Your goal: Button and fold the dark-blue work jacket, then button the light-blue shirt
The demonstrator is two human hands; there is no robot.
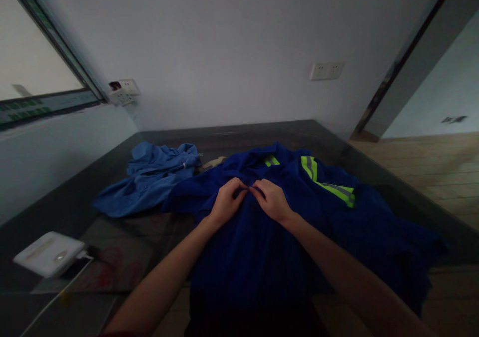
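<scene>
Across the dark table (220,136), a deep-blue garment (258,242) with yellow-green reflective bands (337,191) lies spread, draping past the near edge. To its left rests a paler blue garment (159,174); nearer the front sits a white box (50,253). At the deep-blue garment's middle, the left hand (228,199) and right hand (272,199) nearly meet, thumbs and fingertips pinching its cloth.
</scene>
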